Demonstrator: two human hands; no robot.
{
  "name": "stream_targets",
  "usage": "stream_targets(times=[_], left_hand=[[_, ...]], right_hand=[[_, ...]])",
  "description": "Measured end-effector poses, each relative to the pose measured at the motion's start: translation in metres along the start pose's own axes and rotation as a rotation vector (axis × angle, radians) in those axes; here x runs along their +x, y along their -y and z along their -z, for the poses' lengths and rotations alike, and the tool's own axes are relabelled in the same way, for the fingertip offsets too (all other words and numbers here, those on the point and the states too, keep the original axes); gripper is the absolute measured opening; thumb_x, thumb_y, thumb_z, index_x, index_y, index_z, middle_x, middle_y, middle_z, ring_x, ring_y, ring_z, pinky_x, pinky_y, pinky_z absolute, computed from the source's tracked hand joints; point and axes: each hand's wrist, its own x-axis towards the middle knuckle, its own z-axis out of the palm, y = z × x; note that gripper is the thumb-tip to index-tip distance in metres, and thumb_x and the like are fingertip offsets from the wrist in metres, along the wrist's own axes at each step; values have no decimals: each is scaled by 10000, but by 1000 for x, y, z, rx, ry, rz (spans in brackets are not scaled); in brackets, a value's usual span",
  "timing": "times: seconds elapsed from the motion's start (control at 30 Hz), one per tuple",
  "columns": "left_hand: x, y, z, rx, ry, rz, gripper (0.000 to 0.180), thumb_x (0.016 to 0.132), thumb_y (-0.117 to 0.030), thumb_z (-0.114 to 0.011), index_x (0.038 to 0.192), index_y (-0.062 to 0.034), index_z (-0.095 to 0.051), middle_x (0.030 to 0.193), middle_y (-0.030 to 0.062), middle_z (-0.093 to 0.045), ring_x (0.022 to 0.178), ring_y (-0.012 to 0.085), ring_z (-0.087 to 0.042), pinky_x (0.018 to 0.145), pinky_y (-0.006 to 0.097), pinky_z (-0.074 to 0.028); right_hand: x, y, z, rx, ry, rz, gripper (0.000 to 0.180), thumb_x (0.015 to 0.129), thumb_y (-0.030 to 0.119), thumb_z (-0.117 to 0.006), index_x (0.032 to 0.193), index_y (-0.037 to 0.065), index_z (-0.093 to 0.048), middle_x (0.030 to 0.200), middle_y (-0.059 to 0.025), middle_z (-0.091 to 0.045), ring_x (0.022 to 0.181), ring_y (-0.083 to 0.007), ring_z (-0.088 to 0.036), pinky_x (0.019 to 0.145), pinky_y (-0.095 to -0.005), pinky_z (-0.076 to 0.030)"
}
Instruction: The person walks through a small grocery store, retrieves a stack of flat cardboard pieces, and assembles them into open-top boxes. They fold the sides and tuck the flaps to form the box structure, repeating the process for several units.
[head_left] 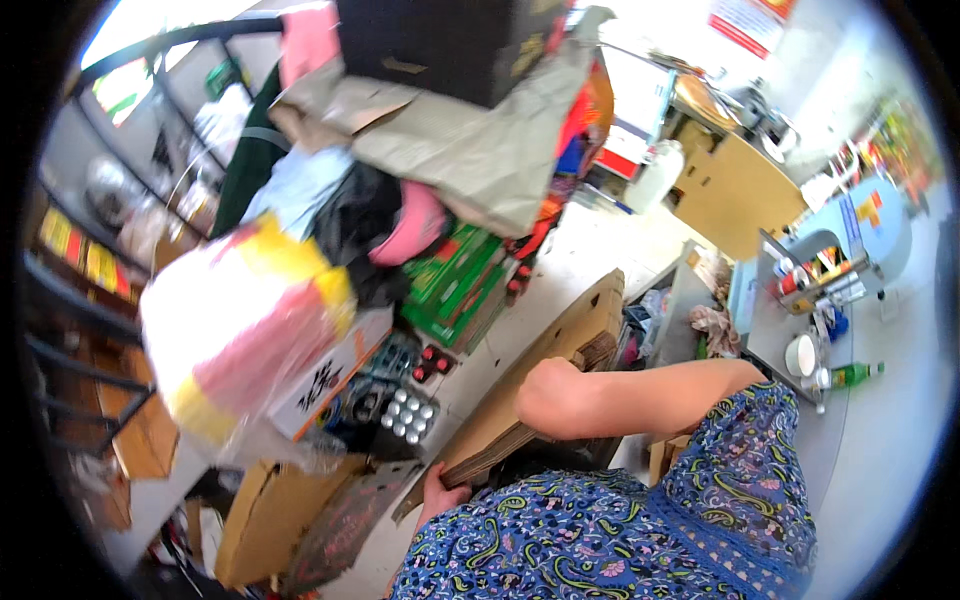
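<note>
A bundle of flattened brown cardboard [490,405] slants in front of my body, its layered edge facing me. My left hand [440,494] grips its near lower end, with the thumb over the edge. Reaching in from the right, my bare right arm ends in my right hand [548,394], closed like a fist against the upper part of the cardboard. Its fingers are turned away and blurred. A loose brown cardboard piece [285,520] leans at the lower left, beside a greyish board [345,525].
A plastic-wrapped pack [240,330] stands at left, near green cartons [455,285] and shrink-wrapped cans [408,415]. A black box [440,45] sits on brown paper [460,150] above. Black metal rails [90,320] edge the left; a cluttered grey shelf [785,335] stands at right.
</note>
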Motion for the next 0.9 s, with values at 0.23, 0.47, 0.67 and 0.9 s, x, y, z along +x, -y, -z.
stream_targets(times=[0.23, 0.47, 0.67, 0.9], left_hand=[[77, -57, -81, -16, 184, -44, 518, 782, -12, -648, 1263, 0, -455, 1110, 104, -614, 1012, 193, -594, 881, 324, -463], [185, -84, -160, 274, 262, -147, 338, 917, -208, -557, 1186, -9, -508, 1094, 88, -610, 986, 181, -596, 872, 306, -486], [277, -150, -257, -1119, 86, 573, 325, 912, -191, -567, 1162, 16, -581, 1216, 150, -577, 1142, 277, -554, 944, 400, -544], [366, -241, -390, -1023, 71, 675, 341, 875, -169, -521, 1097, 66, -631, 1088, 180, -648, 1044, 321, -620, 917, 406, -563]], right_hand=[[-58, -92, 26, -34, 19, -190, 229, 678, 172, -737, 903, 142, -769, 894, -56, -730, 851, -263, -701, 610, -444, -578], [-101, -178, 69, -76, 92, -344, 145, 713, 196, -717, 837, 129, -751, 849, -61, -721, 827, -257, -694, 634, -407, -552], [-128, -281, 76, -34, 73, -472, 126, 723, 165, -710, 836, 117, -738, 840, -66, -715, 822, -262, -690, 651, -394, -540], [-187, -426, 70, -27, 149, -569, 160, 786, 193, -709, 933, 135, -736, 936, -56, -714, 847, -235, -686, 687, -345, -541]])
